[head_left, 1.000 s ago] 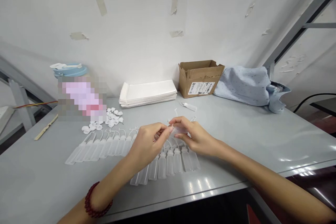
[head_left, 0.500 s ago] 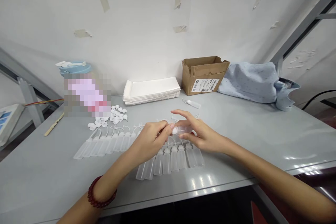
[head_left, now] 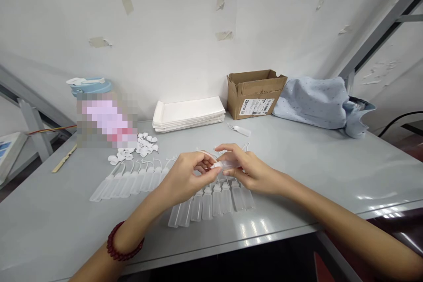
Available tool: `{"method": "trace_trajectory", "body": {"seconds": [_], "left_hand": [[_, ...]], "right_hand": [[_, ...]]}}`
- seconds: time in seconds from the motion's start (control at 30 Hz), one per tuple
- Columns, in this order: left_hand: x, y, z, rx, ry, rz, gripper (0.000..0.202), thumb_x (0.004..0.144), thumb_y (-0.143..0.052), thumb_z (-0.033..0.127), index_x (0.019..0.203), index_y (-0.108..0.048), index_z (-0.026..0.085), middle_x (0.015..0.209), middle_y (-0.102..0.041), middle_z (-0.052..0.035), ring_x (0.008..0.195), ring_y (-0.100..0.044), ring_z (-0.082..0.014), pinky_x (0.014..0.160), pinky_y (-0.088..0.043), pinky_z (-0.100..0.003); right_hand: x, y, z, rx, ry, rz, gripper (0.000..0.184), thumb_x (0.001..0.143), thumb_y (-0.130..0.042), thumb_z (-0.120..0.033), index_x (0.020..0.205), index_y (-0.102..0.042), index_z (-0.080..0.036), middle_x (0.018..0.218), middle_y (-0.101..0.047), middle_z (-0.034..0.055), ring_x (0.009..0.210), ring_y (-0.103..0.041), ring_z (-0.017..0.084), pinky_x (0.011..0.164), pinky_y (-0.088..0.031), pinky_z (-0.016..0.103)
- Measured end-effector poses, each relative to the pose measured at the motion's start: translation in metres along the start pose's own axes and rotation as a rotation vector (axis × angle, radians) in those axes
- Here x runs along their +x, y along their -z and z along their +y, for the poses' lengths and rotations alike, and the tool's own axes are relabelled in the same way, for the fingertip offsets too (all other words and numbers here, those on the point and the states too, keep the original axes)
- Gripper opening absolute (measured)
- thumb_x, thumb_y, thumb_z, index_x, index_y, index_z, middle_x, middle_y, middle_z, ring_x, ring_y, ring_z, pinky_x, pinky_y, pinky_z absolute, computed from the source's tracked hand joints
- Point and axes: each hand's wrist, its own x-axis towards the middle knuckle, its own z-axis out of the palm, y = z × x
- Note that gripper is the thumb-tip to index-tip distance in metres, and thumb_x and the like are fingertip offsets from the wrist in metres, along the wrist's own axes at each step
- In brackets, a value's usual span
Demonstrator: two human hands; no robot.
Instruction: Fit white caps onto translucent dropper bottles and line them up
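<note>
My left hand (head_left: 187, 177) and my right hand (head_left: 246, 168) meet above the grey table (head_left: 313, 172), both closed on one small clear plastic squeeze bottle (head_left: 225, 165) lying sideways between them. The left fingertips pinch its white tip end; the right fingers wrap its body. Directly below the hands lies a row of several like bottles (head_left: 211, 200). A second row of several bottles (head_left: 128, 183) lies to the left. A red bead bracelet (head_left: 120, 246) is on my left wrist.
A heap of small white caps (head_left: 140, 146) lies behind the left row. Further back are a stack of white trays (head_left: 189, 113), an open cardboard box (head_left: 254, 93), a lone bottle (head_left: 239, 130), a blue cloth (head_left: 317, 102) and a blue-lidded jug (head_left: 88, 86).
My right index finger, stretched out half a second ago, has curled back onto the bottle. Both hands stay in the same place over the near row.
</note>
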Motion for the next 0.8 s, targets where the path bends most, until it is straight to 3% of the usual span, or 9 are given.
{"method": "trace_trajectory", "body": {"seconds": [0.07, 0.17, 0.23, 0.33, 0.43, 0.53, 0.8], "left_hand": [[0.0, 0.0, 0.0, 0.004, -0.035, 0.035, 0.011, 0.078, -0.061, 0.025, 0.078, -0.064, 0.014, 0.079, -0.067, -0.0028, 0.065, -0.061, -0.0115, 0.061, -0.051, -0.021], [0.0, -0.001, -0.001, 0.044, 0.014, 0.023, 0.019, 0.084, -0.056, 0.031, 0.077, -0.062, 0.014, 0.069, -0.062, -0.0006, 0.06, -0.059, -0.0111, 0.055, -0.048, -0.02], [0.0, -0.001, 0.0, 0.086, 0.031, -0.024, 0.03, 0.088, -0.049, 0.035, 0.068, -0.058, 0.014, 0.059, -0.055, 0.0018, 0.053, -0.054, -0.0096, 0.047, -0.041, -0.019], [0.0, -0.002, 0.002, 0.11, -0.046, -0.088, 0.037, 0.092, -0.042, 0.034, 0.061, -0.05, 0.015, 0.053, -0.046, 0.0041, 0.047, -0.044, -0.0071, 0.044, -0.034, -0.019], [0.0, -0.002, 0.005, 0.129, -0.119, -0.12, 0.039, 0.094, -0.036, 0.031, 0.06, -0.047, 0.016, 0.055, -0.045, 0.0043, 0.047, -0.039, -0.0065, 0.046, -0.032, -0.02], [0.001, -0.003, 0.002, 0.223, -0.155, -0.125, 0.042, 0.095, -0.036, 0.03, 0.057, -0.043, 0.016, 0.056, -0.044, 0.0034, 0.052, -0.04, -0.0078, 0.05, -0.032, -0.021], [0.002, -0.008, -0.024, 0.561, -0.435, 0.039, 0.032, 0.096, -0.035, 0.026, 0.068, -0.048, 0.016, 0.067, -0.047, -0.0017, 0.057, -0.042, -0.0124, 0.054, -0.033, -0.025]], "right_hand": [[0.0, 0.0, 0.001, -0.009, 0.004, 0.001, 0.042, 0.09, -0.047, -0.011, 0.127, -0.03, -0.021, 0.101, -0.067, 0.0061, 0.077, -0.063, 0.015, 0.067, -0.048, 0.028], [0.001, -0.002, 0.005, -0.12, 0.027, 0.049, 0.037, 0.092, -0.048, -0.016, 0.125, -0.032, -0.02, 0.096, -0.067, 0.0061, 0.069, -0.061, 0.014, 0.061, -0.048, 0.027], [0.001, -0.005, 0.008, -0.276, 0.128, 0.122, 0.031, 0.092, -0.046, -0.017, 0.122, -0.036, -0.019, 0.099, -0.064, 0.0088, 0.076, -0.061, 0.017, 0.063, -0.049, 0.029], [0.003, -0.009, 0.012, -0.529, 0.343, 0.17, 0.022, 0.094, -0.039, -0.013, 0.116, -0.04, -0.016, 0.091, -0.061, 0.01, 0.081, -0.058, 0.02, 0.061, -0.048, 0.03], [0.004, -0.01, 0.013, -0.604, 0.417, 0.163, 0.019, 0.094, -0.036, -0.011, 0.113, -0.042, -0.014, 0.084, -0.06, 0.0089, 0.076, -0.055, 0.019, 0.057, -0.047, 0.028], [0.002, -0.01, 0.013, -0.525, 0.346, 0.162, 0.016, 0.095, -0.037, -0.015, 0.11, -0.043, -0.015, 0.089, -0.061, 0.0105, 0.077, -0.058, 0.018, 0.059, -0.048, 0.029], [0.001, -0.003, 0.004, -0.259, 0.008, 0.045, 0.01, 0.092, -0.046, -0.017, 0.102, -0.045, -0.016, 0.08, -0.064, 0.0048, 0.063, -0.059, 0.013, 0.052, -0.042, 0.022]]}}
